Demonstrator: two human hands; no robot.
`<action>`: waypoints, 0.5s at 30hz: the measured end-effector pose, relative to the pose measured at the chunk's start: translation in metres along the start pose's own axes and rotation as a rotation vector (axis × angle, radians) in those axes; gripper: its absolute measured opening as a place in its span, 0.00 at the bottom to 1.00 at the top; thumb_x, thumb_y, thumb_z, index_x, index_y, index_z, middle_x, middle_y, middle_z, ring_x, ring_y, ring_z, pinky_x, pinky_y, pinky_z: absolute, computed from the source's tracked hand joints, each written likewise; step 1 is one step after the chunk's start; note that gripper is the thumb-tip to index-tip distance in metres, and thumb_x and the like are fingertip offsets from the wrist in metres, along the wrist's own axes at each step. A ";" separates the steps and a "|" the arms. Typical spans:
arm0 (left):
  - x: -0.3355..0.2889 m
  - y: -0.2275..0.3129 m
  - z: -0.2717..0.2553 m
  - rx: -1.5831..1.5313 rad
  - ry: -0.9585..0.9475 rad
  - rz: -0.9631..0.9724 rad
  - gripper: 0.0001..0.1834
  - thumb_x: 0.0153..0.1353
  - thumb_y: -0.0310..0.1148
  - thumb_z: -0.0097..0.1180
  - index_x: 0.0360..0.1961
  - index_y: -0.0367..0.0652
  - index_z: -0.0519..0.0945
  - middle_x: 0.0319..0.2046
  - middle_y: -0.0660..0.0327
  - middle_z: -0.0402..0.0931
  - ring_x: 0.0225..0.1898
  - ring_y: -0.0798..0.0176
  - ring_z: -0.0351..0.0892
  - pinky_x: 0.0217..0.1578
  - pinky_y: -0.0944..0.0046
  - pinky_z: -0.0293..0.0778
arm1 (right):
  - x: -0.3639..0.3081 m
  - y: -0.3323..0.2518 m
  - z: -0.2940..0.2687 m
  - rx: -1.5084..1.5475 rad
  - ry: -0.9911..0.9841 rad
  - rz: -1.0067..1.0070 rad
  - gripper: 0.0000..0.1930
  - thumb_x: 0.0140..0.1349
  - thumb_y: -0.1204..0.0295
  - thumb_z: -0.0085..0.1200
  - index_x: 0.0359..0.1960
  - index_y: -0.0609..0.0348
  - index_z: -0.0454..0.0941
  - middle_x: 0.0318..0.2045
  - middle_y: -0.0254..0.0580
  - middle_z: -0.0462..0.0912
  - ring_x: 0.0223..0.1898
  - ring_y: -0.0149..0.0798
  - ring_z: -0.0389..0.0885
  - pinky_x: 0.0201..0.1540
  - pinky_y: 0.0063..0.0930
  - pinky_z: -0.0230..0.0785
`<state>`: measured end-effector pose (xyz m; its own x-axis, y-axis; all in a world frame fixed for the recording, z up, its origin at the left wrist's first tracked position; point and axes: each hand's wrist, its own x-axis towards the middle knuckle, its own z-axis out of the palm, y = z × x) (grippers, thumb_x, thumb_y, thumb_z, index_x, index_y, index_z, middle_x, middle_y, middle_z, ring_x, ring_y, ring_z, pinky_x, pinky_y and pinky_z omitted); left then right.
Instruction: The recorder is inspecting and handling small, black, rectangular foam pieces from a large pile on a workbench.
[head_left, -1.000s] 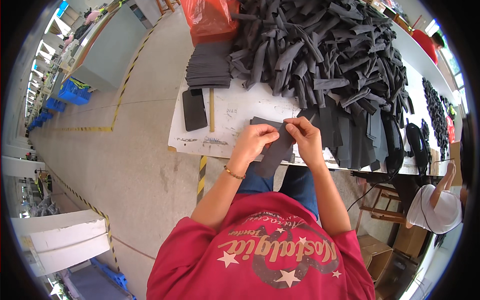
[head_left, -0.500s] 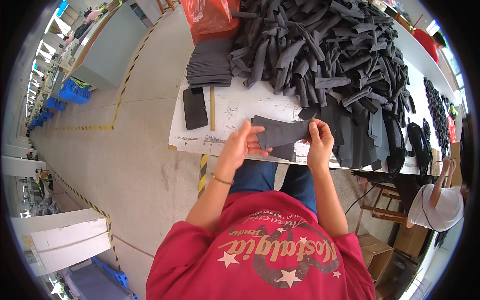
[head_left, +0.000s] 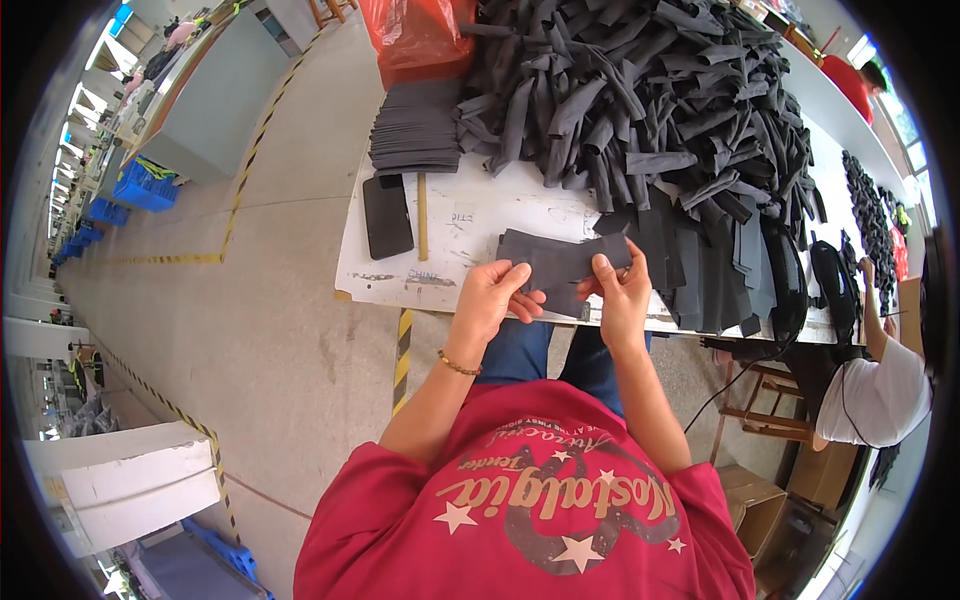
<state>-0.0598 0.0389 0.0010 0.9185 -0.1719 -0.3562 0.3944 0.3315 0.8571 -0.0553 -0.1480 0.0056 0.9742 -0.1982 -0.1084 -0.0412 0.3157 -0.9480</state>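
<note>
A dark grey fabric piece (head_left: 568, 262) is stretched between my two hands over the table's near edge. My left hand (head_left: 493, 300) pinches its left end, with the thumb on top and fingers beneath. At the right end, my right hand (head_left: 622, 292) grips it between thumb and fingers. Other dark fabric shows under and just behind the piece. To the right lie overlapping flat dark fabric pieces (head_left: 700, 285). Beyond my hands rises a large heap of dark, folded fabric pieces (head_left: 620, 100), and a neat fabric stack (head_left: 415, 127) sits at its left.
On the white table (head_left: 450, 222) a black phone (head_left: 388, 217) lies beside a thin wooden stick (head_left: 423, 218). A red plastic bag (head_left: 415, 40) stands behind the stack. Black rounded objects (head_left: 785, 280) sit at the right. Another person (head_left: 880, 395) in white is at far right, near a wooden stool (head_left: 770, 410).
My left hand has moved from open fingers beside the fabric to a pinch on its left end. The right hand has shifted slightly left and down, still gripping the other end.
</note>
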 end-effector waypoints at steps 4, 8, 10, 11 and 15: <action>-0.002 0.001 0.005 -0.006 0.009 0.055 0.15 0.67 0.35 0.53 0.26 0.36 0.72 0.23 0.47 0.79 0.18 0.61 0.81 0.16 0.69 0.76 | 0.002 -0.009 -0.008 -0.122 -0.025 -0.031 0.31 0.63 0.75 0.56 0.64 0.68 0.56 0.22 0.41 0.78 0.19 0.34 0.80 0.23 0.25 0.75; -0.001 -0.006 0.002 0.014 -0.019 0.040 0.15 0.67 0.35 0.53 0.26 0.36 0.72 0.22 0.47 0.79 0.18 0.61 0.81 0.17 0.68 0.77 | 0.001 -0.010 -0.017 -0.070 -0.050 0.041 0.30 0.63 0.75 0.56 0.64 0.68 0.56 0.22 0.44 0.79 0.21 0.36 0.81 0.24 0.27 0.77; -0.001 -0.008 0.002 0.052 -0.029 0.037 0.17 0.68 0.38 0.52 0.25 0.37 0.72 0.21 0.50 0.79 0.16 0.63 0.79 0.15 0.70 0.74 | 0.001 -0.010 -0.021 -0.059 -0.061 0.067 0.30 0.62 0.75 0.56 0.63 0.69 0.56 0.23 0.46 0.79 0.21 0.38 0.82 0.25 0.29 0.78; -0.001 -0.011 0.004 0.051 -0.029 0.036 0.17 0.68 0.38 0.52 0.25 0.37 0.72 0.21 0.50 0.79 0.16 0.63 0.79 0.15 0.70 0.74 | 0.000 -0.011 -0.022 -0.063 -0.048 0.066 0.30 0.63 0.75 0.56 0.63 0.69 0.56 0.23 0.47 0.79 0.21 0.38 0.82 0.25 0.29 0.78; -0.005 -0.011 0.013 0.090 -0.044 -0.026 0.21 0.69 0.45 0.49 0.26 0.38 0.74 0.20 0.56 0.79 0.12 0.67 0.74 0.11 0.73 0.64 | 0.007 -0.017 -0.019 -0.049 0.044 -0.015 0.28 0.63 0.75 0.55 0.62 0.69 0.57 0.24 0.47 0.80 0.21 0.39 0.82 0.25 0.29 0.78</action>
<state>-0.0690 0.0242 -0.0021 0.9048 -0.2211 -0.3640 0.4125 0.2421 0.8782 -0.0517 -0.1726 0.0154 0.9642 -0.2431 -0.1062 -0.0389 0.2666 -0.9630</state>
